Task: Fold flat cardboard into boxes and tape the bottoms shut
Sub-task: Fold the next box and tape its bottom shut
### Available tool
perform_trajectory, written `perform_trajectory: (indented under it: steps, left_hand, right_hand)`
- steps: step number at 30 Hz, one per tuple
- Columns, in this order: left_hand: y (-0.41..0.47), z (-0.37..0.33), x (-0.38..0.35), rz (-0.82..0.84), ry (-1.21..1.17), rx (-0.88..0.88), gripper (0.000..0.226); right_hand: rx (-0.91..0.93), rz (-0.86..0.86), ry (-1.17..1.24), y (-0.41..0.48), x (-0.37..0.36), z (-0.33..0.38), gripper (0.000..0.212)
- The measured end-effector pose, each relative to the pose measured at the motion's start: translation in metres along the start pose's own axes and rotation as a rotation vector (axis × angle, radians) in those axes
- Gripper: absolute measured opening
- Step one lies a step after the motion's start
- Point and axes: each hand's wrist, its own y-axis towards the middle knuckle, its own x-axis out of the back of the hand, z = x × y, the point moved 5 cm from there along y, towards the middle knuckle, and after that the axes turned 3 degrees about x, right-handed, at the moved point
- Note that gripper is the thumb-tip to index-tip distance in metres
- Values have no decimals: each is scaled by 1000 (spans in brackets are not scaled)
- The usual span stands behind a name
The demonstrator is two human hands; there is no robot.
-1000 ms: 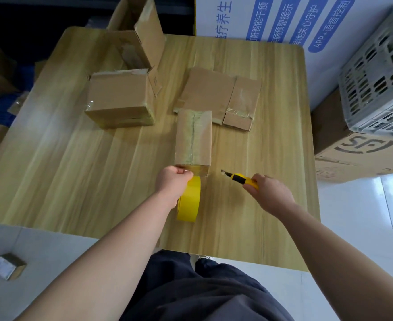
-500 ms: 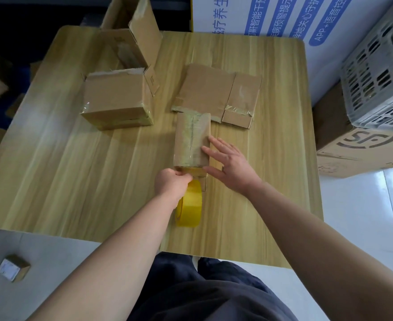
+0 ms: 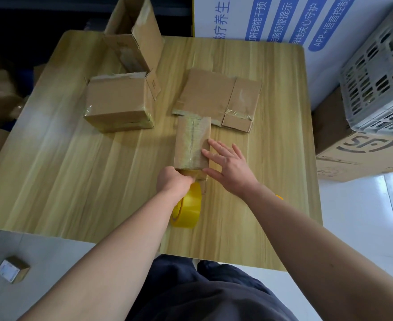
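A small narrow cardboard box (image 3: 192, 142) stands in the middle of the wooden table (image 3: 75, 172), a strip of tape running along its top seam. My right hand (image 3: 228, 164) lies flat with straight fingers against the box's right side and top edge. My left hand (image 3: 174, 180) grips a yellow tape roll (image 3: 188, 208) at the box's near end. A sliver of the yellow utility knife (image 3: 279, 197) shows behind my right forearm.
A taped box (image 3: 119, 104) and an open box (image 3: 132, 35) stand at the back left. Flat cardboard (image 3: 216, 98) lies behind the small box. A grey crate (image 3: 381, 75) sits on a printed carton (image 3: 364, 156) to the right. A tiny box (image 3: 13, 269) lies on the floor.
My right hand put down the yellow knife and moved left to press flat against the small box. My left hand has stayed on the tape roll at the box's near end.
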Motion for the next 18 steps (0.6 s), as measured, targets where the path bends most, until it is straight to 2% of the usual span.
perform_trajectory:
  steps: [4, 11, 14, 18]
  left_hand:
    - [-3, 9, 1, 90, -44, -90, 5]
    - [1, 14, 4, 275, -63, -100, 14]
    - [1, 15, 4, 343, -74, -55, 8]
    - [-1, 15, 1, 364, -85, 10, 11]
  right_hand:
    - [-13, 6, 44, 1, 1, -3, 55]
    - [-28, 3, 44, 0, -3, -4, 56]
    - [-26, 4, 29, -1, -4, -3, 56]
    - [-22, 1, 28, -1, -3, -2, 56]
